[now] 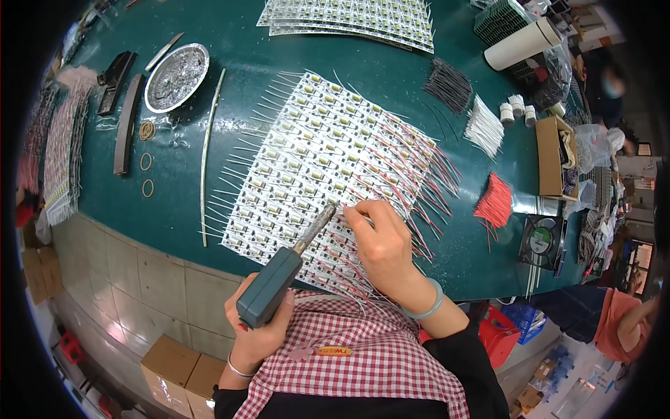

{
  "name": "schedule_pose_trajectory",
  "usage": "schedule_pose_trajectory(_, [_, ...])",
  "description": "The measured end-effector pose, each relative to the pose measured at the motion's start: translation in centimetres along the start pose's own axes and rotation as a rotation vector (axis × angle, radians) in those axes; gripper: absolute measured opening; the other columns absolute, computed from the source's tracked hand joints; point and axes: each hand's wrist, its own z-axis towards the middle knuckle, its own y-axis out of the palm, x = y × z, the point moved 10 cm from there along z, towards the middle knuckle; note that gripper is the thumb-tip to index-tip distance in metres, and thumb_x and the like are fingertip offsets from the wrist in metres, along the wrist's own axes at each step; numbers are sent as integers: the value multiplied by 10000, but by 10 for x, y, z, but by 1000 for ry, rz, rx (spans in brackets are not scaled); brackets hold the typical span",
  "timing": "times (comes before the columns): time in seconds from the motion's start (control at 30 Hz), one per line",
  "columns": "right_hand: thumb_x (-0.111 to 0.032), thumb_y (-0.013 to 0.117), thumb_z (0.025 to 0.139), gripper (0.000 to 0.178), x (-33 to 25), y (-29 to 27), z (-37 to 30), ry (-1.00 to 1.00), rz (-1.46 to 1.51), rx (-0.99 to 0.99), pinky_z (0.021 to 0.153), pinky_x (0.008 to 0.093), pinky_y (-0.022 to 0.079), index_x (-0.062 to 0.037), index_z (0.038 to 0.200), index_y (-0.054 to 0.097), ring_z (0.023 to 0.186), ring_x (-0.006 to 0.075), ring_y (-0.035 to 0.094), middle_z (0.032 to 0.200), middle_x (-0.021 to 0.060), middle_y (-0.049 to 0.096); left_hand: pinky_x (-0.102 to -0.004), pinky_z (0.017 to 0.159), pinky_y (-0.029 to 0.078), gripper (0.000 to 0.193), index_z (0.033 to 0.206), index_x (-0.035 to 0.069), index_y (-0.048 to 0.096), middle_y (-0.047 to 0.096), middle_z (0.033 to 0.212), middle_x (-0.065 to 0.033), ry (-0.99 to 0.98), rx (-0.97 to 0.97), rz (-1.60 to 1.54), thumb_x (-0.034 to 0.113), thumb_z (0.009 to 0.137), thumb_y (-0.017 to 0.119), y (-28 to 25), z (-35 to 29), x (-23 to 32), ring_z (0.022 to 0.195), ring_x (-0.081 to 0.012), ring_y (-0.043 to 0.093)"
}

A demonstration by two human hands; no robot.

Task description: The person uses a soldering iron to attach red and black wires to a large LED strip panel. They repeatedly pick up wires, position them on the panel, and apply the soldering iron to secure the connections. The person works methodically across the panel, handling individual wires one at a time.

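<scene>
A panel of white circuit boards (pixel 279 160) in rows, with small yellow parts, lies on the green table before me. White wires stick out along its left side, and red wires (pixel 440 199) fan out on the right. My left hand (pixel 262 321) is wrapped round a soldering gun (pixel 271 285) with a dark green body. Its metal tip reaches the middle of the panel. Just right of that tip, my right hand (pixel 382 241) is closed in a pinch on what looks like a thin wire, mostly hidden by the fingers.
Bundles of black wires (pixel 448 86), white wires (pixel 484 129) and red wires (pixel 494 200) lie to the right, near a small fan (pixel 541 242) and cardboard box (pixel 551 157). At left are a metal bowl (pixel 176 78), rubber bands (pixel 146 161) and a thin rod (pixel 211 157). More panels (pixel 349 21) lie behind.
</scene>
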Motion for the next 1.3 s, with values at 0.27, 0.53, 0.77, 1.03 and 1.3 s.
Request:
schedule_pose_trajectory(0.27, [8, 635, 733, 268, 0, 1, 0, -5, -7, 2, 685, 369, 475, 38, 999, 652, 806, 272, 580, 921, 115, 576, -285, 569, 481, 133, 881, -50, 686, 643, 809, -119, 43, -23, 93, -52, 749, 705, 4, 3, 6, 625, -202, 614])
schedule_pose_trajectory(0.53, [5, 627, 726, 271, -2, -1, 2, -10, -21, -9, 683, 371, 475, 33, 995, 650, 808, 272, 579, 917, 113, 572, -287, 552, 481, 159, 885, -66, 686, 644, 798, -131, 46, 62, 33, -60, 728, 708, -5, -7, -3, 609, -199, 616])
schedule_pose_trajectory(0.77, [10, 627, 731, 250, -2, -1, 3, -10, -30, -7, 678, 378, 479, 22, 980, 650, 809, 271, 586, 903, 106, 572, -280, 601, 508, 175, 919, -69, 690, 663, 823, -121, 16, 77, 12, -41, 748, 720, -8, -5, 0, 669, -179, 638])
schedule_pose_trajectory(1.03, [28, 653, 723, 228, 10, -24, -12, 78, -13, -14, 683, 372, 505, 6, 949, 662, 815, 281, 617, 887, 116, 610, -294, 713, 527, 229, 1014, -47, 698, 709, 927, -79, -130, 95, -47, 55, 821, 769, -15, -16, -15, 802, -139, 656])
schedule_pose_trajectory(1.3, [99, 676, 748, 182, 24, -70, -18, 259, 28, 47, 642, 373, 515, 1, 901, 676, 739, 286, 621, 841, 121, 607, -276, 686, 517, 222, 1038, -55, 688, 706, 912, -67, -94, 119, -62, 15, 836, 745, -20, -30, -30, 773, -128, 645])
